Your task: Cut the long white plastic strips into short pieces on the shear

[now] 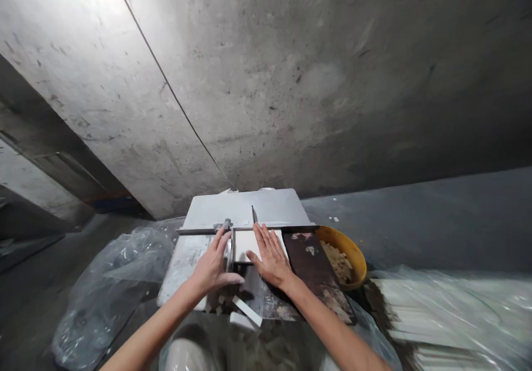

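Note:
My right hand (270,253) lies flat with its fingers extended on a white rectangular slab (245,246) on the work table (310,260). Its fingertips are close to a thin dark upright blade (254,214). On the left, my left hand (216,263) is spread, thumb apart, beside a metal guide bar (229,254) at the slab's left edge; nothing shows between its fingers. A grey clamp or knob (226,224) stands just beyond it. Two white strips (248,311) rest near the table's front edge, below my hands.
A yellow bucket (359,263) holding pale offcuts stands right of the table. Clear plastic bags (112,282) are heaped at the left. Plastic-wrapped white boards (449,310) lie at the lower right. A concrete wall (274,94) rises behind the table's white back panel (245,207).

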Motion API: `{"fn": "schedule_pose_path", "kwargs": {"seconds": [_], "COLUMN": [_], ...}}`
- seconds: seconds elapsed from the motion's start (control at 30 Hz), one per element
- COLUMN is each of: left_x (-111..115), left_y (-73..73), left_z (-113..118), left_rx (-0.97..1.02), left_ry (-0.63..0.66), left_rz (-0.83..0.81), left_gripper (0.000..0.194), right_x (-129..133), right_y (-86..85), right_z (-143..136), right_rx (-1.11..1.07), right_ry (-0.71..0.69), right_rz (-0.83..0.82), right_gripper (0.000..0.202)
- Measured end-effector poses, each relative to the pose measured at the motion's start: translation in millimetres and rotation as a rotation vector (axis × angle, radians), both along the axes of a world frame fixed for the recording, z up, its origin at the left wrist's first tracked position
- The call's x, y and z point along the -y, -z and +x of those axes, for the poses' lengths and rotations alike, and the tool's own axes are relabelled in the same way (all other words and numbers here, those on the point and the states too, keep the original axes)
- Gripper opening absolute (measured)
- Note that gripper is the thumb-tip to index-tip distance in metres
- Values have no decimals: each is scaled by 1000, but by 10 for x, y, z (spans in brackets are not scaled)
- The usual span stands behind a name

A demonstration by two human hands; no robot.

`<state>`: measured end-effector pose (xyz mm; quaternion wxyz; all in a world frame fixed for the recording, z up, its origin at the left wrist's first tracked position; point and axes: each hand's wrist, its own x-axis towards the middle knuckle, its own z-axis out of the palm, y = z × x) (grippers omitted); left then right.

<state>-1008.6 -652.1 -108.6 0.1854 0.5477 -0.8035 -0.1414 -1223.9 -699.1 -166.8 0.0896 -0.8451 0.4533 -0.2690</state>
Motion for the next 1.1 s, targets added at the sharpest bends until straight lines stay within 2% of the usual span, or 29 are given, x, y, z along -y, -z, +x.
{"fn": "schedule_pose_path", "kwargs": {"seconds": [0.07,0.17,0.27,0.37,0.57,0.67,0.73,0.8,0.9,1.1], "left_x": [230,430,527,713,1411,1604,1597,1495,1234,630], "left_y": [-29,-38,1,44,66,41,29,25,27,-41], "left_z": [-197,-378,-366,-293,-259,-268,-275,-291,-343,-412], "left_rx": [84,192,197,159,144,171,190,211,252,295], "left_ry": [-26,-77,-90,-78,-129,-138,-109,-83,-87,-57], "left_rz": [81,179,189,160,118,113,95,72,59,153], "left_gripper": [119,115,116,116,116,108,98,90,87,93], "right_x": [-5,27,164,436,1126,1300,1297,1209,957,326], "right_y": [4,83,218,287,127,51,39,63,156,379], "right_z": [-51,-240,-479,-580,-451,-436,-449,-464,-477,-594], "right_rx": [-17,-81,-173,-233,-291,-313,-315,-311,-292,-257], "right_ry": [-37,-84,-72,-74,-40,-30,-28,-29,-24,-23], "right_rz": [2,-38,-80,-100,-65,-51,-52,-58,-103,-248], "right_gripper": [80,80,78,75,70,68,68,68,68,72]}}
